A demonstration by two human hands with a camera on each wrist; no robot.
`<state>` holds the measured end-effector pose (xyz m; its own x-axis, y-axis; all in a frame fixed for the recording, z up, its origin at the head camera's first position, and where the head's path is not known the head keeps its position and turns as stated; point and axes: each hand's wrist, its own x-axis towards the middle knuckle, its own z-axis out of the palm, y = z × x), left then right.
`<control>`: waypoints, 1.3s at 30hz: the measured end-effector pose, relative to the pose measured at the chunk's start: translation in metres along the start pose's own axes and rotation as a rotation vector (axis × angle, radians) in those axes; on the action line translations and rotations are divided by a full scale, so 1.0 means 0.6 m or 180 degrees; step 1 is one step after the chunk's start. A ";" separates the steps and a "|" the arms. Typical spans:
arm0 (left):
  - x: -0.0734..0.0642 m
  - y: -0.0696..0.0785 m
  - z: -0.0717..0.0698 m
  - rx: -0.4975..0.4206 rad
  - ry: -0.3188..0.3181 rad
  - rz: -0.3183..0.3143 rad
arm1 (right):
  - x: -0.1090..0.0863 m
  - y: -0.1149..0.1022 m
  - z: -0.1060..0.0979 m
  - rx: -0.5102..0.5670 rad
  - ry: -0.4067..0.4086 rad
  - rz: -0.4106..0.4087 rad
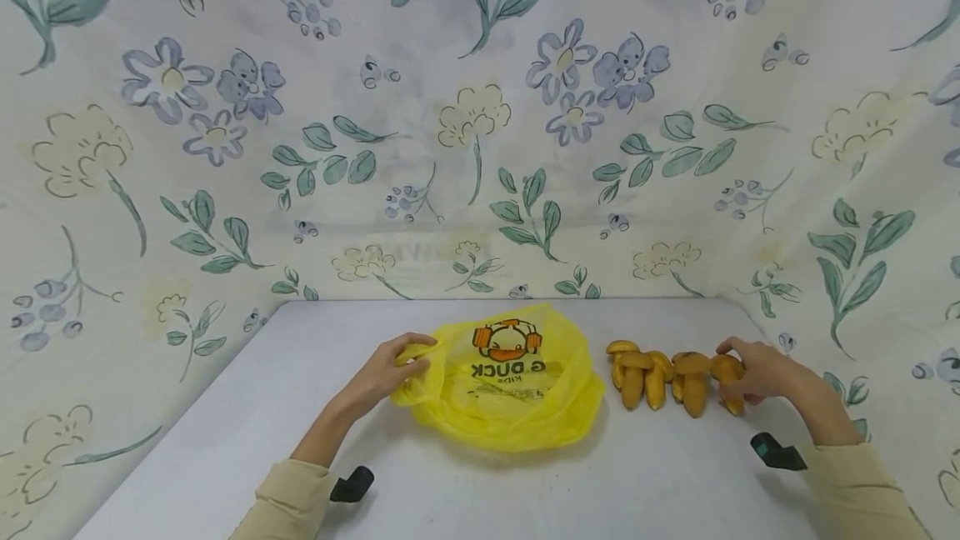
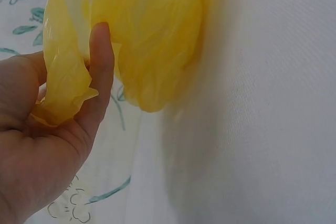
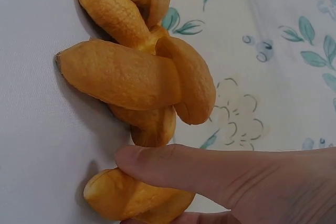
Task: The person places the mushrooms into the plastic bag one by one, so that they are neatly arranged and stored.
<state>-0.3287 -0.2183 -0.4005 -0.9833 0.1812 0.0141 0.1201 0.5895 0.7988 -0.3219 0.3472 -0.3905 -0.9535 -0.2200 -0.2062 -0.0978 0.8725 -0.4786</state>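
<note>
A yellow plastic bag with a duck print lies spread on the table, its mouth loosely open. My left hand grips the bag's left edge; in the left wrist view a fold of the yellow plastic runs between thumb and fingers. Right of the bag, several brown-yellow mushrooms lie in a row. My right hand holds the rightmost mushroom between thumb and fingers. Next to it in the right wrist view lies a larger mushroom overlapping another.
The white table ends against a floral cloth that rises behind it and on both sides. Dark wrist devices show beside each beige sleeve.
</note>
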 end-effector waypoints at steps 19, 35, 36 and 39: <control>-0.002 0.000 0.010 -0.0051 -0.0016 -0.0127 | 0.000 0.008 0.002 0.0018 0.0004 -0.0071; -0.013 0.005 0.014 -0.0116 -0.0066 -0.0223 | 0.000 0.017 -0.016 -0.0098 0.0141 -0.0202; -0.014 0.005 0.015 -0.0118 -0.0070 -0.0227 | -0.001 0.017 -0.017 -0.0096 0.0158 -0.0208; -0.015 0.006 0.014 -0.0098 -0.0072 -0.0227 | -0.002 0.018 -0.020 -0.0093 0.0196 -0.0235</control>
<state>-0.3182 -0.2113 -0.4031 -0.9859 0.1575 -0.0568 0.0452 0.5770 0.8155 -0.3253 0.3622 -0.3854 -0.9589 -0.2579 -0.1180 -0.1760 0.8674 -0.4654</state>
